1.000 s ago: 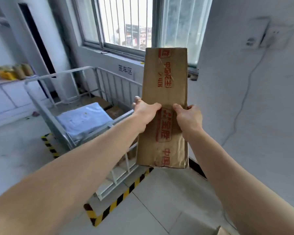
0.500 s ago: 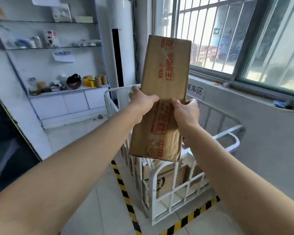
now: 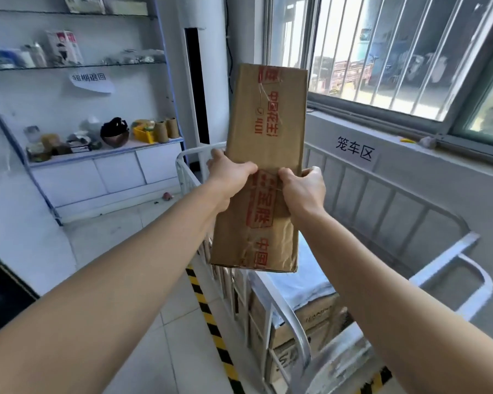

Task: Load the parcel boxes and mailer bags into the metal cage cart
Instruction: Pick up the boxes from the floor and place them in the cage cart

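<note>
Your left grip [image 3: 231, 173] and right grip [image 3: 303, 186] pinch the parcel box [image 3: 265, 132], upright over the cage cart [image 3: 446, 258] near edge. Cartons [image 3: 316, 317] and mailer bag [image 3: 293, 282] already inside; this one not yet.

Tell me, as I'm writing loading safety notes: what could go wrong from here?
1. The left hand and right hand grip the tall cardboard box only at its middle, so it may tip or slip.
2. Lowered carelessly, its bottom edge could catch the cage cart rail.
3. If dropped, it would likely land on the mailer bag atop the packed boxes and might crush it.
</note>
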Tool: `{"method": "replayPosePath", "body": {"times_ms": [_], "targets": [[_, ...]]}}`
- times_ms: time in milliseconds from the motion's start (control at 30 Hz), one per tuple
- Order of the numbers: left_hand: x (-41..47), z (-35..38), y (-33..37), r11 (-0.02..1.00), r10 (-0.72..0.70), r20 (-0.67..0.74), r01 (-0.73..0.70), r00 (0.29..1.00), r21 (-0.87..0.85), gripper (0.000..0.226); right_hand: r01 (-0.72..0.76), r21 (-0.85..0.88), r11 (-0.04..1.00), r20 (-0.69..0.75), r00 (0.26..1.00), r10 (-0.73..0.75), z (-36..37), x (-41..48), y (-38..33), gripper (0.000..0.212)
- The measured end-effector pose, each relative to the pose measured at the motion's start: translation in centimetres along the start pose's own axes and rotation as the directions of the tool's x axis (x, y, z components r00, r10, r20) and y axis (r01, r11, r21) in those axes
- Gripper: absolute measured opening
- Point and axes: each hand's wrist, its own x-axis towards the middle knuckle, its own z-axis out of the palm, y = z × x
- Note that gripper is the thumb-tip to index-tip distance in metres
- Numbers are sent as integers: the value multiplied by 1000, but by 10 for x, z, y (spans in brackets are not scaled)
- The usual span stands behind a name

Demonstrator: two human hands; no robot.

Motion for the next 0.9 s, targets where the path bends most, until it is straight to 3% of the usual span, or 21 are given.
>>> {"method": "replayPosePath", "body": {"times_ms": [200, 400, 700, 900], "targets": [[99, -31, -1, 998, 6, -44, -3, 999, 60, 62, -34, 12, 999, 66, 997, 33, 86, 66, -8, 28], [203, -55, -11, 999, -4, -26, 5, 1000, 41, 68, -32, -21, 999, 50, 998, 33, 166, 127, -17, 33], [355, -50, -27, 999, 8, 222, -16, 975, 34, 72, -118, -17, 993, -170, 979, 113, 255, 208, -5, 34], [408, 5, -38, 998, -60, 483, 43, 874, 46, 78, -228, -20, 974, -353, 913, 206, 252, 256, 25, 33]]}}
